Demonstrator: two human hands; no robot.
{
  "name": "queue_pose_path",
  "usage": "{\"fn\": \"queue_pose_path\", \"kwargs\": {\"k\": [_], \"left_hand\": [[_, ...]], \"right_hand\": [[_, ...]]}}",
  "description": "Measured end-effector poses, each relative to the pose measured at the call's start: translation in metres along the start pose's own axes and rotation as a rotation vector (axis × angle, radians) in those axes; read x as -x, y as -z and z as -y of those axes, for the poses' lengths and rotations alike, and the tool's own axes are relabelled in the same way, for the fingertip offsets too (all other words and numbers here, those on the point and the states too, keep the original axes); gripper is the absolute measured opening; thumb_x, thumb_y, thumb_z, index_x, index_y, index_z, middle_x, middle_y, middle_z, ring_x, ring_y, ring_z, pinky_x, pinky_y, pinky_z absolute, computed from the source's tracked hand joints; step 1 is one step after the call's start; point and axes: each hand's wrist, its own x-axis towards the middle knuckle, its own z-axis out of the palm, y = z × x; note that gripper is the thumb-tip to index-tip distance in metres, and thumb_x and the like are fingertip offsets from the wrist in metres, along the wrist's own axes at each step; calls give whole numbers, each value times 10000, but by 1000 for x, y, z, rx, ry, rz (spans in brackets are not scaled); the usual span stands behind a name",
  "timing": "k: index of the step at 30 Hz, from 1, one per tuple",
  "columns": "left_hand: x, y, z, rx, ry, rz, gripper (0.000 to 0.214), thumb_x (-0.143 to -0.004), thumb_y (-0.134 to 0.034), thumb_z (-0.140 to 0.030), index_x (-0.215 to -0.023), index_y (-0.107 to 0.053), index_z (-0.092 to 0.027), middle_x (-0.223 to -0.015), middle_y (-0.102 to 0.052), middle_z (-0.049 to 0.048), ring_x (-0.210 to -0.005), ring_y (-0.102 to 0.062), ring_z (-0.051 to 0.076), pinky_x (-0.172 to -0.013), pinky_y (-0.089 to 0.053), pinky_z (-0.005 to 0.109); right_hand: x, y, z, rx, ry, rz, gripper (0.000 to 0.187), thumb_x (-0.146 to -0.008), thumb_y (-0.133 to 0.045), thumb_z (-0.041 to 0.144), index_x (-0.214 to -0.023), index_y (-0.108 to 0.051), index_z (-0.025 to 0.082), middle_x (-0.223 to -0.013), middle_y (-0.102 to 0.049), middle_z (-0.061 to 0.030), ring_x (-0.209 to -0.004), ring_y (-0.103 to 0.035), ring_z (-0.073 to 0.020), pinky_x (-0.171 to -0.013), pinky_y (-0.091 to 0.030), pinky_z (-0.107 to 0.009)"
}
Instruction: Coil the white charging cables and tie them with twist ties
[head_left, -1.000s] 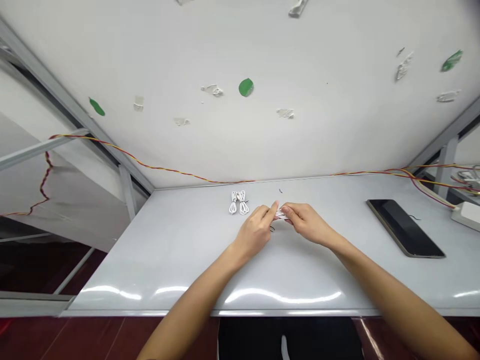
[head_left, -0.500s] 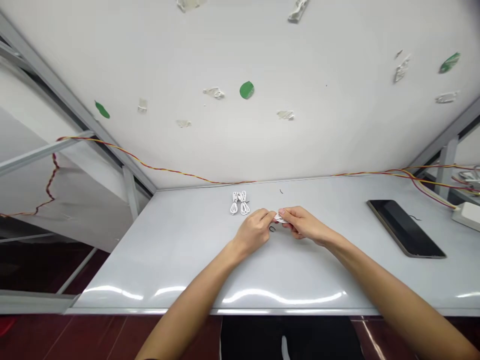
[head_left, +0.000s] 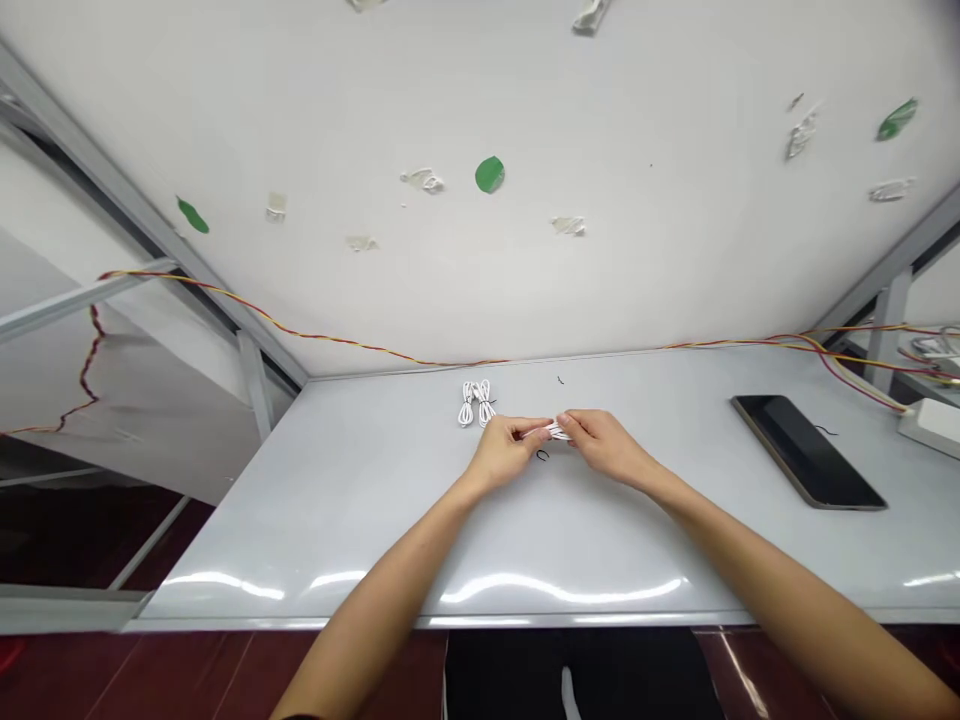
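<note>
My left hand (head_left: 501, 452): fingers drawn in, thumb and forefinger pinched on one end of a small white cable (head_left: 557, 431). My right hand (head_left: 606, 445): nearly closed, fingertips pinched on the other end of the same cable. The hands face each other with the cable between them, over the middle of the table (head_left: 300, 520); its exact form, loop or knot, is too small to tell. Forearms: angled in from the near edge, wrists low. Just beyond my left hand, on the table: two white cable coils (head_left: 475, 403), side by side, not touching the held piece. Just below the held cable: a black wire scrap (head_left: 542, 455). Farther out, toward the back edge: a second black scrap (head_left: 560, 380). Right side of the table: a tablet (head_left: 806, 450), lying flat, dark screen up, well apart from my right hand. Far right corner: a white power strip (head_left: 930, 427). Behind the table: a white panel (head_left: 675, 250) with a green sticker (head_left: 489, 174) and tape scraps (head_left: 570, 226), and a red-and-yellow wire (head_left: 352, 348) running along its lower edge.
</note>
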Motion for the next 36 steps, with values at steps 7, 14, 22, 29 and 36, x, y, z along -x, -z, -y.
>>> {"fn": "queue_pose_path", "kwargs": {"k": [7, 14, 22, 29, 36], "left_hand": [[1, -5, -1, -42, -142, -164, 189, -819, -674, -285, -887, -809, -171, -758, -726, 72, -645, -600, 155, -599, -463, 277], [-8, 22, 2, -1, -153, -358, 189, -794, -694, -290, -860, -809, -155, -730, -703, 62, -641, -574, 158, -607, -435, 287], [-10, 28, -1, 499, 75, -238, 341, -659, -840, -369, -877, -792, -111, -636, -614, 25, -614, -506, 101, -587, -397, 243], [-3, 14, -1, 737, 231, 8, 328, -632, -890, -315, -851, -785, -95, -600, -560, 5, -680, -551, 114, -859, -510, 379], [0, 7, -3, 708, 192, 25, 371, -655, -878, -361, -890, -792, -86, -593, -553, -4, -676, -559, 126, -896, -502, 423]], "right_hand": [[3, -1, 5, -101, 37, -11, 498, -968, -350, 584, -631, -378, 218, -588, -403, 29, -553, -371, -130, -563, -334, -275], [-5, 3, -11, -263, -96, 69, 486, -955, -372, 575, -882, -661, 191, -791, -641, -45, -633, -532, -165, -630, -434, -307], [-3, -23, -15, 112, 86, 125, 131, -818, -614, 231, -771, -733, 203, -896, -672, -72, -829, -611, -204, -790, -455, -334], [-5, -20, -14, -289, -43, -25, 247, -825, -642, 381, -911, -745, 173, -891, -751, -70, -818, -674, -227, -777, -503, -347], [-4, -20, -11, -541, -37, 14, 315, -769, -726, 415, -970, -770, 176, -984, -769, -81, -942, -696, -276, -882, -514, -416]]}}
